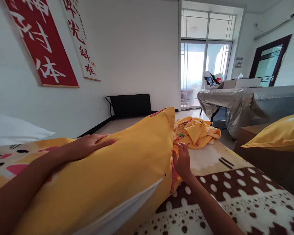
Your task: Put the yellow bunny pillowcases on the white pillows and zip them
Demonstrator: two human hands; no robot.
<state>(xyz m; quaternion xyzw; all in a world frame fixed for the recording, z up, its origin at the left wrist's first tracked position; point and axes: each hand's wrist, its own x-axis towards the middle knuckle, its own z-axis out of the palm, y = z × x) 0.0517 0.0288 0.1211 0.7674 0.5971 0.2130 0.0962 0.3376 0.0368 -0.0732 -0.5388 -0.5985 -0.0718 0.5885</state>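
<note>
A big yellow pillow (127, 163) lies in front of me on the bed, with a strip of its white inner edge showing at the case's open side near me. My left hand (93, 143) rests flat on top of the pillow, fingers stretched out. My right hand (182, 160) is at the pillow's right end, fingers straight and pressed against the yellow case. A crumpled yellow cloth (196, 130) lies just beyond the right hand.
The bed has a brown-and-cream spotted blanket (235, 192). A white pillow (12, 130) lies at the left. Another yellow pillow (281, 133) sits on a wooden stand at right. A grey covered sofa (250, 101) stands behind, a black folded table (129, 104) against the wall.
</note>
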